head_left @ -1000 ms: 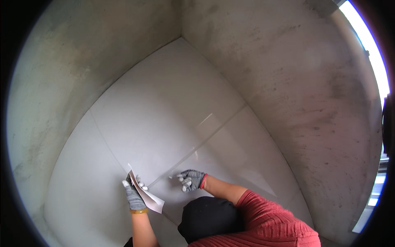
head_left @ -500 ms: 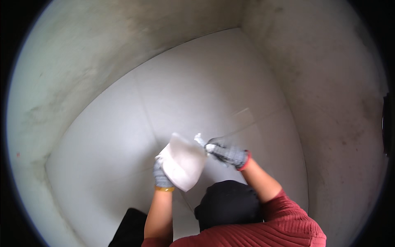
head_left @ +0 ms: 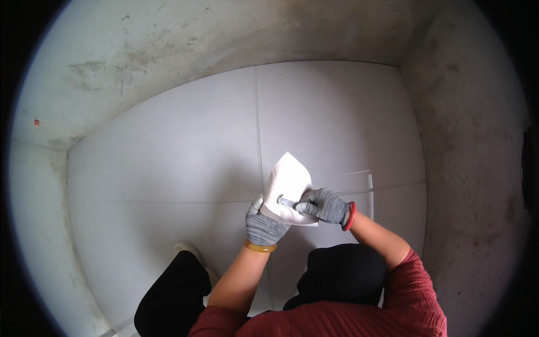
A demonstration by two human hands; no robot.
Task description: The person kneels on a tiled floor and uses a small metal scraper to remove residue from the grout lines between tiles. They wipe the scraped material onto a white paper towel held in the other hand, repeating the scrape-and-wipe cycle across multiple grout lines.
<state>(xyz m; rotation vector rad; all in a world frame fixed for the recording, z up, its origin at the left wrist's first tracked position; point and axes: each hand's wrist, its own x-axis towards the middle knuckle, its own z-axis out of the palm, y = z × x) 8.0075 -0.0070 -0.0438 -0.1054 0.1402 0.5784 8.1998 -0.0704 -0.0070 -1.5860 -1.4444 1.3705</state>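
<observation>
My left hand (head_left: 266, 224), in a grey knit glove, is closed on a folded white sheet (head_left: 289, 180) that looks like paper. The sheet is cupped over the palm, with one pointed corner upward. My right hand (head_left: 325, 206), in a matching glove with a red cuff, grips a small grey flat-bladed tool (head_left: 287, 202). Its tip lies against the sheet's surface. Most of the tool's handle is hidden in the fingers, so its exact kind does not show.
Large pale tiles (head_left: 185, 146) cover the floor, with joints crossing near my hands. White strips (head_left: 369, 181) lie on the floor to the right. Stained walls (head_left: 179, 45) enclose the far side and both flanks. My black-trousered legs (head_left: 177, 292) are bent below.
My right hand has brought the tool over onto the white sheet; half a second ago it was beside it, with white material at its tip. The view has swung, and the sheet has turned.
</observation>
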